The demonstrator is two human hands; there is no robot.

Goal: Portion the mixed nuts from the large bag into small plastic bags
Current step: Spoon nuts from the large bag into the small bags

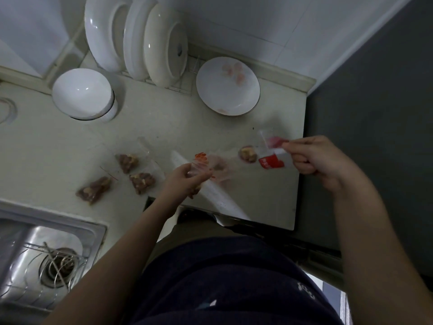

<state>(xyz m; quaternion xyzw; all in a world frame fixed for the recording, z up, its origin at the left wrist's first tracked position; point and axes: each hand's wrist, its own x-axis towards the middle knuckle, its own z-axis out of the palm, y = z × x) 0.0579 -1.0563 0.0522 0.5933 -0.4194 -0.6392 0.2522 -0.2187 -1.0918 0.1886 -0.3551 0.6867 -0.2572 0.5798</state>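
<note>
Three filled bags (127,161) done near the counter (164,127) front edge; left hand (185,180) grips a fresh bag (201,164), right hand (311,158) pinches the large bag (271,158), more to go.

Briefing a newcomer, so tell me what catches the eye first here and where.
Both hands hover mid-counter: the left hand grips a small clear bag, the right hand pinches a red-and-white bag. Three filled nut bags lie left of them; white plates stand racked behind.

Three nut-filled small bags (141,181) flat at nine o'clock; clear small bag (199,165) at centre; red-and-clear large bag (271,159) at two o'clock, blurred.
</note>
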